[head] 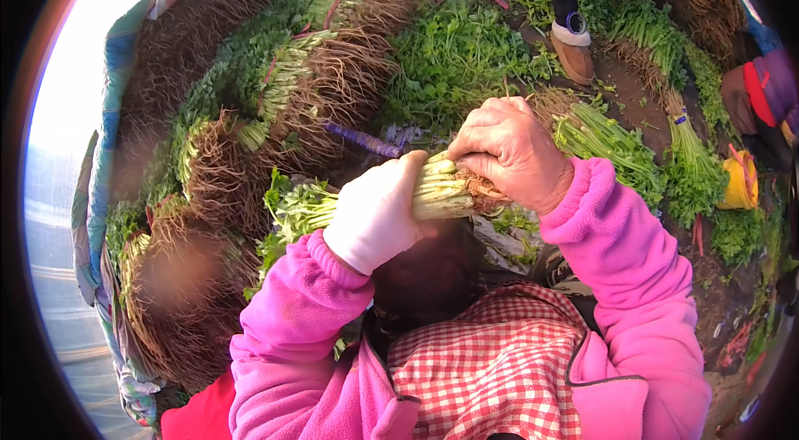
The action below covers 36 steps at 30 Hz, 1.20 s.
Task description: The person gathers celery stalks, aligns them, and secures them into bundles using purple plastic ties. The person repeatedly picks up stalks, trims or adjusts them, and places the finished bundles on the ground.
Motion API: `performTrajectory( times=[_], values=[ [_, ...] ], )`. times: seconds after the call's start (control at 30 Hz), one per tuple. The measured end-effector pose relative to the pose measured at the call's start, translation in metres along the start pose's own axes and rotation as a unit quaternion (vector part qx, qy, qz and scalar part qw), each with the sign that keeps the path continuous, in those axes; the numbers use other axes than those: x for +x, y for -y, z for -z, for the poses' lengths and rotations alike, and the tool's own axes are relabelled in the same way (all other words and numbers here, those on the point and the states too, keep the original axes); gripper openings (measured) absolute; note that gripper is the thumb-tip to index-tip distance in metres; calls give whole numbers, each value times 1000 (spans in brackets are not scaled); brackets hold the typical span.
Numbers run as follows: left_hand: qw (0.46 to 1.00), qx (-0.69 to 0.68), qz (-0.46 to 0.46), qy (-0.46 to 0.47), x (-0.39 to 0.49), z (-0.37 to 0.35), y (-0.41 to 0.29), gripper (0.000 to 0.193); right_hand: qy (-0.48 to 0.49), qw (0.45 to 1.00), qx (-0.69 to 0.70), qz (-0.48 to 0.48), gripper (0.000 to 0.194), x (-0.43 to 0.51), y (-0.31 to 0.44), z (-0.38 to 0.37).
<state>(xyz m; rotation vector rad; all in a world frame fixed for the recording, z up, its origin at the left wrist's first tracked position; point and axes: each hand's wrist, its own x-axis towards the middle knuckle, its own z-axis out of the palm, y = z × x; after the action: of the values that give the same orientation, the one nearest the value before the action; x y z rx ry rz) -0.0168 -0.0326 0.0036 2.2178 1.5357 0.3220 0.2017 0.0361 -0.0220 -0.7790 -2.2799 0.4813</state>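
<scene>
A bunch of green leafy stalks, likely celery, (443, 190) lies across my lap area with its leaves to the left and its brown roots to the right. Around the stalks is my left hand (377, 212), in a white glove. My bare right hand (509, 156) pinches at the root end with fingers and thumb; what exactly lies between the fingertips is hidden. Just beyond my left hand a purple wrapped rod-like thing (365, 140) points away among the roots.
Tied bundles with long roots (312, 90) are stacked at the left beside a cloth edge (112, 128). Loose greens (455, 59) lie ahead. Another person's boot (572, 56) stands beyond. At the right are a tied bunch (690, 159) and a yellow roll (740, 181).
</scene>
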Motion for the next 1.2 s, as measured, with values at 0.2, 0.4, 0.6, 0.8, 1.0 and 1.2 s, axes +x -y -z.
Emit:
performTrajectory(
  times=[0.2,0.4,0.6,0.8,1.0,1.2],
  values=[
    [997,-29,62,30,8,-2,12,75,-123,867,438,-202,16,-28,-42,13],
    [994,-71,83,30,11,-4,19,72,-76,667,686,-281,81,-79,-16,-38],
    [996,-32,76,28,8,-8,3,73,-235,577,745,-238,98,-41,16,-69],
    [995,-21,5,-94,-2,-18,-4,95,-304,651,622,-311,11,-14,26,-68],
    [996,-38,-24,-73,-4,-10,2,94,-343,678,609,-230,13,-20,34,-84],
    [995,-33,92,-32,-10,-5,-4,67,-283,727,574,-250,18,-17,42,-68]
  ],
)
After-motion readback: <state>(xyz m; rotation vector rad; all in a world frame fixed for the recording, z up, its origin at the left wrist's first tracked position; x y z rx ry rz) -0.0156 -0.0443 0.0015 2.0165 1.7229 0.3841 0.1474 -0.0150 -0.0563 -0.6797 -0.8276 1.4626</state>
